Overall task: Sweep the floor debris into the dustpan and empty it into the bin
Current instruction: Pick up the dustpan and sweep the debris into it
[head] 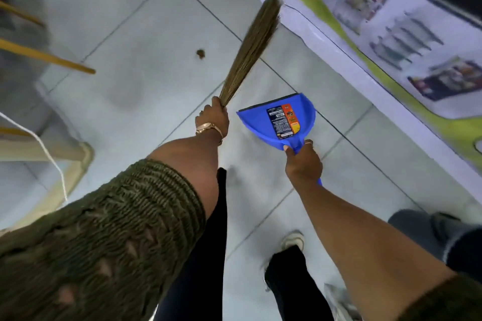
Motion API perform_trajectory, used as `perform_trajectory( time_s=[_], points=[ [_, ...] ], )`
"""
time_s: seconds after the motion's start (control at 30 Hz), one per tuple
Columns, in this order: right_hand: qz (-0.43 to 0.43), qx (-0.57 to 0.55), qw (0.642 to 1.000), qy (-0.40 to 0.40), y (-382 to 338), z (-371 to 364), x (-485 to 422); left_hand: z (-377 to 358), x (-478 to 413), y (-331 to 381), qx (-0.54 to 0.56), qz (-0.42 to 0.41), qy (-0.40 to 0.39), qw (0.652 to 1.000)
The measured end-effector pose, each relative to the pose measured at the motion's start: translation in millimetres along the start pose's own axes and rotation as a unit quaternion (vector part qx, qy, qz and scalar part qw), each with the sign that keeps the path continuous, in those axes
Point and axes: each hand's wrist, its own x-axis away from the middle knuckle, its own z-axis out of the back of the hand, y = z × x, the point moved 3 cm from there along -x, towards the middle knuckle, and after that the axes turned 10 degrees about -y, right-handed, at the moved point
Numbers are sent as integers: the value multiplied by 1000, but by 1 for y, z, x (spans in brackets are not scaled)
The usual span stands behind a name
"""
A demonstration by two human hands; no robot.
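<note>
My left hand (212, 118) grips the bound end of a straw hand broom (254, 44), whose bristles point up and away toward the counter base. A blue plastic dustpan (260, 117) with an orange and black label is held above the tiled floor by its handle in my right hand (303, 164). A small brown piece of debris (200, 53) lies on the floor to the left of the broom. The view is blurred. No bin is in view.
A counter front with a printed green and white banner (386, 65) runs along the right. Wooden furniture legs (47, 56) and a white cord (49, 156) are at the left. My feet (293, 240) and another person's foot (427, 224) are below.
</note>
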Motion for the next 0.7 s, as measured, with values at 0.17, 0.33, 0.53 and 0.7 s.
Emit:
perform_trajectory(
  time_s=[0.17,0.33,0.53,0.7],
  points=[
    [38,-4,999,-23,-111,-85,-62,66,-117,-104,39,40,24,998],
    [39,54,996,-60,-181,-164,-147,108,-218,-204,84,81,61,991],
    [52,120,990,-55,-223,-227,-257,85,-309,-281,135,118,28,983],
    [81,199,975,-55,-230,-263,-324,33,-366,-315,112,161,-44,980]
  ],
)
